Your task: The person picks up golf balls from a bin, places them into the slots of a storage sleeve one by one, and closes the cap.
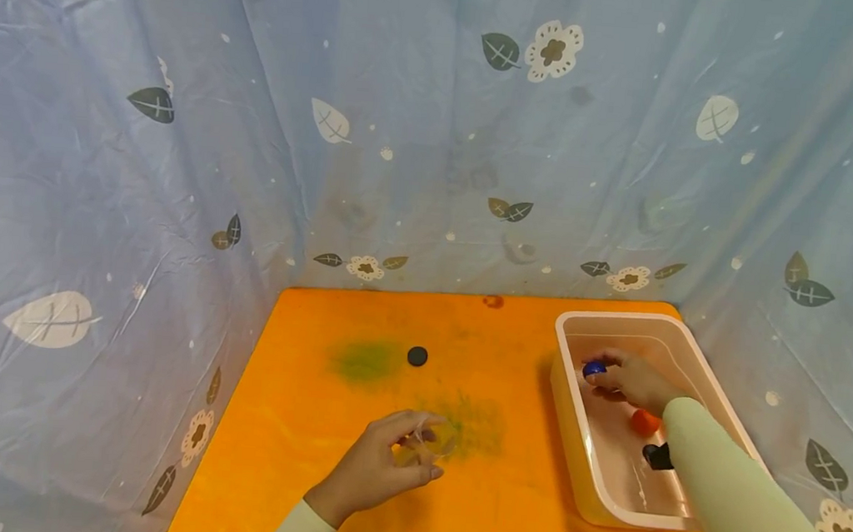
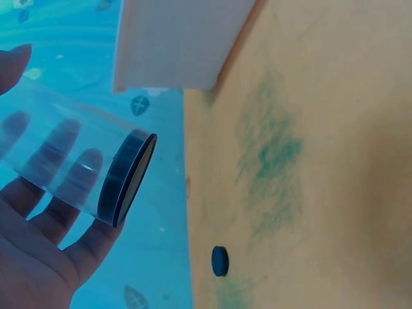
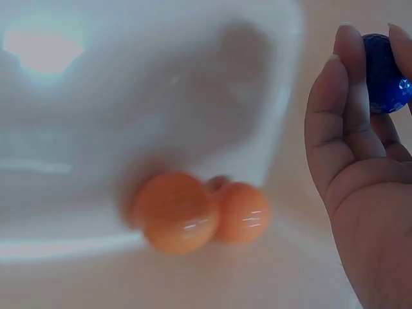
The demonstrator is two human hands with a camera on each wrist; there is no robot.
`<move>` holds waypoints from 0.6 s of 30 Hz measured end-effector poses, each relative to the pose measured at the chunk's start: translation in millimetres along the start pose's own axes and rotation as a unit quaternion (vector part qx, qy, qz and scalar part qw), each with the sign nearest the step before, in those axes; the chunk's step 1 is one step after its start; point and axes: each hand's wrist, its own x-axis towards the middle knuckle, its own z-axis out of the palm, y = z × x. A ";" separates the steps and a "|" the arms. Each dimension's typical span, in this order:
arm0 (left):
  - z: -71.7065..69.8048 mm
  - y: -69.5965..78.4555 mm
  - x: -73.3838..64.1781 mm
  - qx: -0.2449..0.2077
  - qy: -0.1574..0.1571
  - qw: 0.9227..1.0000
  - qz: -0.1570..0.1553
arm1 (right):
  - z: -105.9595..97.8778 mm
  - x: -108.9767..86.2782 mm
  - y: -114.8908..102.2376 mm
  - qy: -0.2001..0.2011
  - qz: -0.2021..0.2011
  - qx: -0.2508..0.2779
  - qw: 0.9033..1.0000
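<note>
My left hand [image 1: 373, 466] grips a clear plastic tube [image 2: 122, 183], its fingers and thumb spread around the wall. A black cap closes the end that shows in the left wrist view. Over inside the pale plastic bin [image 1: 587, 429], my right hand [image 1: 639, 383] pinches a shiny blue dimpled ball [image 3: 385, 74] between thumb and fingers. Two orange balls, a larger one [image 3: 177, 212] and a smaller one [image 3: 243, 212], lie side by side in the bin below that hand. A small black round lid [image 1: 417, 355] lies on the table beyond my left hand.
The orange tabletop [image 1: 499, 489] bears green smudges and a reddish mark near its back edge. Patterned blue curtains [image 1: 437, 133] hang close around the back and both sides. The bin stands at the table's right, its raised rim beneath my right forearm.
</note>
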 end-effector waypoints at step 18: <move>-1.8 7.2 4.3 0.002 -0.014 1.000 -0.004 | 2.6 -27.9 -111.0 0.073 -0.120 0.085 0.986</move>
